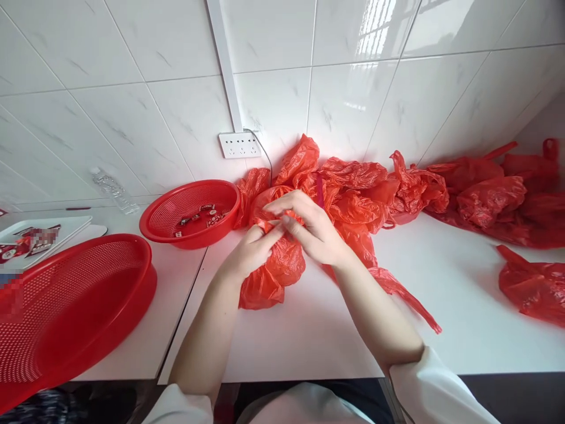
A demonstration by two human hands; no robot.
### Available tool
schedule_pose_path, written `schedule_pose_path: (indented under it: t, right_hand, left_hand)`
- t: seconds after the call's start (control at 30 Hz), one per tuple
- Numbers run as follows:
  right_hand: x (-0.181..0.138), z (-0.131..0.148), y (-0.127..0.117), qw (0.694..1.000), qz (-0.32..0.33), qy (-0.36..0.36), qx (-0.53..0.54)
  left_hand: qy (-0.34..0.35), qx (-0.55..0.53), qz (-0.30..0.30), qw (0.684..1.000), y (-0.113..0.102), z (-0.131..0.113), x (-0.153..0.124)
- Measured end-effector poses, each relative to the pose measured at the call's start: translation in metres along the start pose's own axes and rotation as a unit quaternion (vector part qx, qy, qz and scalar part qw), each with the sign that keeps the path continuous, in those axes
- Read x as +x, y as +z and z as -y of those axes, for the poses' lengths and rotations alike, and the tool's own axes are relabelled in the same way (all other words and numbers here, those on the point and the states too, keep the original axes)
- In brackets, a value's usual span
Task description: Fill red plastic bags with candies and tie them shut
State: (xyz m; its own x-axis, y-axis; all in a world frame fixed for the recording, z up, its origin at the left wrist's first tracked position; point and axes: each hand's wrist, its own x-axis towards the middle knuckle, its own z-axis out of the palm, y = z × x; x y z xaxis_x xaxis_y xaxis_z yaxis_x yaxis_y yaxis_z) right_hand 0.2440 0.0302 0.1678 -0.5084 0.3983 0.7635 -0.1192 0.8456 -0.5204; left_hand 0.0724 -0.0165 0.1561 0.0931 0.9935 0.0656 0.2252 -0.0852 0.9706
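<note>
A crumpled red plastic bag [285,262] lies at the middle of the white table, in front of more red bags. My left hand [253,250] grips its gathered top, thumb pointing towards the right hand. From the other side my right hand [315,229] bends over the same bag top, its fingers curved and its thumb close to the left thumb. The palms and part of the pinched plastic are hidden. Behind both hands, a heap of red plastic bags [357,200] rests against the wall.
A small red basket [152,221] with several little packets stands left of the bags. Nearer is a large red basket [141,294]. A clear plastic bottle [113,189], a white tray [75,225], a wall socket [241,145] with a cable, and more red bags [536,285] at right surround the workspace.
</note>
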Motion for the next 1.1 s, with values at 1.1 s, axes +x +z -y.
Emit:
schedule_pose_path:
  t: [1.1]
  right_hand:
    - [-0.022,-0.057,0.025,0.947,0.042,0.250,0.197]
  left_hand:
    - [0.287,0.450,-0.128,0.836,-0.005,0.010,-0.002]
